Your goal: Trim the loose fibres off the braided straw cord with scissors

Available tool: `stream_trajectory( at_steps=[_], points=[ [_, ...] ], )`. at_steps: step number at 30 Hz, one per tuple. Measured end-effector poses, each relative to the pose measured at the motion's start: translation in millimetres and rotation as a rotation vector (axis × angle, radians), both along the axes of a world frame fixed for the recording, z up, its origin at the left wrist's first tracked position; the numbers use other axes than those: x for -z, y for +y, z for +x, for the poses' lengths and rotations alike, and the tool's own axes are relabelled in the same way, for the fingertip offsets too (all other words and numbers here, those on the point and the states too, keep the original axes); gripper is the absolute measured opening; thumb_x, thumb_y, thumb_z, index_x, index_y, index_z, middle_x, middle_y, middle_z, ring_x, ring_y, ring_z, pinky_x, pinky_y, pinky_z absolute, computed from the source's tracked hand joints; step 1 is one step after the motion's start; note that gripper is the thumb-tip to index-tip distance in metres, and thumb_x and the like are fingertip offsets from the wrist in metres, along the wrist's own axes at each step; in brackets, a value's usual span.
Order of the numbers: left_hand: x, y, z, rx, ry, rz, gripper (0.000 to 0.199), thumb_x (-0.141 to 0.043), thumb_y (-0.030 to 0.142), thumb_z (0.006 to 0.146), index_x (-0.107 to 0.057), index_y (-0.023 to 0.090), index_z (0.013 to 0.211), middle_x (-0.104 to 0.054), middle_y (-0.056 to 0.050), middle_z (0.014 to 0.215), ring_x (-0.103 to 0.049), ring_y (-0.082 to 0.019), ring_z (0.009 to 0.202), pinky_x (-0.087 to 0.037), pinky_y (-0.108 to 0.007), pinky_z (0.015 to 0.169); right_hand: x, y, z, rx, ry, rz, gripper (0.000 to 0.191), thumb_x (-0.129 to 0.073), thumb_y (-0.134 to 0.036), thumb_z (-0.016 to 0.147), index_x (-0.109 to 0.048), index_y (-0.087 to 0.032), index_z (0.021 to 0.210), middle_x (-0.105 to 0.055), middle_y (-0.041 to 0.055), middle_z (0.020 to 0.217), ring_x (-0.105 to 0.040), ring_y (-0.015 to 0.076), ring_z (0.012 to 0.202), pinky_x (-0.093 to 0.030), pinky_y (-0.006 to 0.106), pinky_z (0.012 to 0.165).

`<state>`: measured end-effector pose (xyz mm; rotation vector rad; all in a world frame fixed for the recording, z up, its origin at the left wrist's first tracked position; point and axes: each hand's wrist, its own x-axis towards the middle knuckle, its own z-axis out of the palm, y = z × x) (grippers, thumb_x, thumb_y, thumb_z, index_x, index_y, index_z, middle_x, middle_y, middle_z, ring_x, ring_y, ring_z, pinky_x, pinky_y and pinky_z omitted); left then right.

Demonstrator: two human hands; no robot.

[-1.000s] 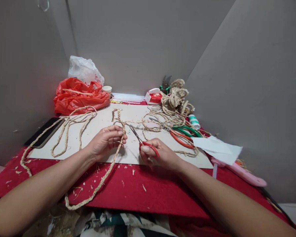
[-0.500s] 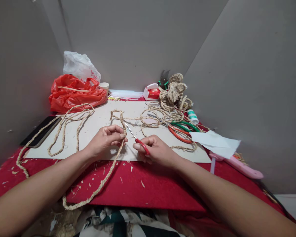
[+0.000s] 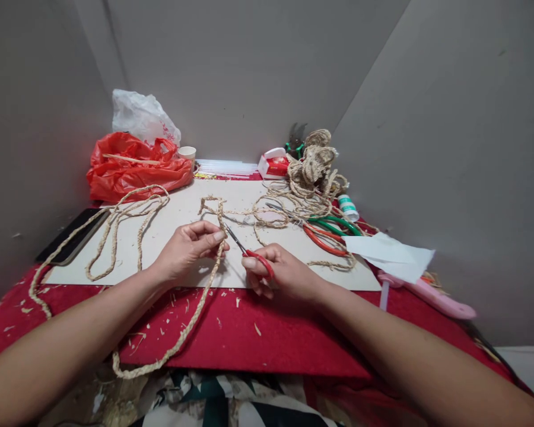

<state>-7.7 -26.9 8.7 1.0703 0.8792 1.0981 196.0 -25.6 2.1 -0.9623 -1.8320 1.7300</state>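
Note:
Between the thumb and fingers of my left hand [image 3: 193, 246] is a braided straw rope [image 3: 194, 314]. One end of it bends over the white board, and the other part droops past the table's front edge. My right hand [image 3: 282, 270] grips small red-handled scissors [image 3: 260, 262]. Their blades point up and left, with the tips beside the rope just right of my left fingers. Whether the tips touch the rope I cannot tell. More of the braid lies in long loops [image 3: 114, 237] left of my left hand.
A white board [image 3: 169, 219] lies on a red cloth [image 3: 293, 332] strewn with straw scraps. Red plastic bag [image 3: 137, 172], paper cup [image 3: 187, 153] and phone [image 3: 73, 237] sit left. Rope coils [image 3: 314, 169], larger scissors [image 3: 324, 237], white paper [image 3: 389, 255] and a pink glue gun [image 3: 440, 299] lie right.
The scissors have shifted slightly right and down, with their blades turned a little. My left thumb has moved slightly up along the rope, which stays in its grip.

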Motion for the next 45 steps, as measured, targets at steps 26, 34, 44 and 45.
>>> stream_trajectory(
  at_steps=[26, 34, 44, 45],
  points=[
    [-3.5, -2.7, 3.3, -0.053, 0.143, 0.096, 0.018, -0.074, 0.026, 0.072, -0.060, 0.015, 0.075, -0.064, 0.002, 0.059, -0.054, -0.008, 0.053, -0.041, -0.020, 0.057, 3.3, -3.1, -2.9, 0.002, 0.198, -0.324, 0.050, -0.063, -0.057, 0.073, -0.053, -0.014, 0.049, -0.051, -0.0018, 0.038, -0.037, 0.0047, 0.027, -0.025, 0.016, 0.030],
    [-1.3, -0.2, 0.9, -0.055, 0.135, 0.081, 0.019, -0.074, 0.027, 0.073, -0.060, 0.014, 0.075, -0.066, 0.001, 0.061, -0.057, -0.008, 0.054, -0.042, -0.021, 0.058, 1.8, -4.9, -5.5, 0.076, 0.347, -0.423, 0.050, -0.068, -0.048, 0.070, -0.040, -0.018, 0.042, -0.031, -0.0089, 0.033, -0.020, 0.0028, 0.029, -0.012, 0.018, 0.031],
    [3.8, 1.7, 1.3, -0.075, 0.070, 0.042, 0.021, -0.076, 0.027, 0.071, -0.060, 0.014, 0.076, -0.068, -0.001, 0.064, -0.059, -0.008, 0.055, -0.044, -0.019, 0.058, -0.9, -4.8, -6.3, 0.174, 0.352, -0.408, 0.051, -0.077, -0.043, 0.065, -0.034, -0.019, 0.047, -0.024, -0.0118, 0.037, -0.013, 0.0023, 0.035, -0.009, 0.019, 0.035],
    [4.0, 2.5, 0.9, -0.073, 0.037, 0.023, 0.022, -0.077, 0.027, 0.070, -0.059, 0.014, 0.076, -0.069, -0.002, 0.065, -0.059, -0.008, 0.056, -0.044, -0.019, 0.058, 1.0, -4.4, -6.8, 0.188, 0.356, -0.387, 0.052, -0.076, -0.043, 0.065, -0.034, -0.019, 0.046, -0.024, -0.0115, 0.036, -0.014, 0.0023, 0.034, -0.010, 0.019, 0.035]
  ],
)
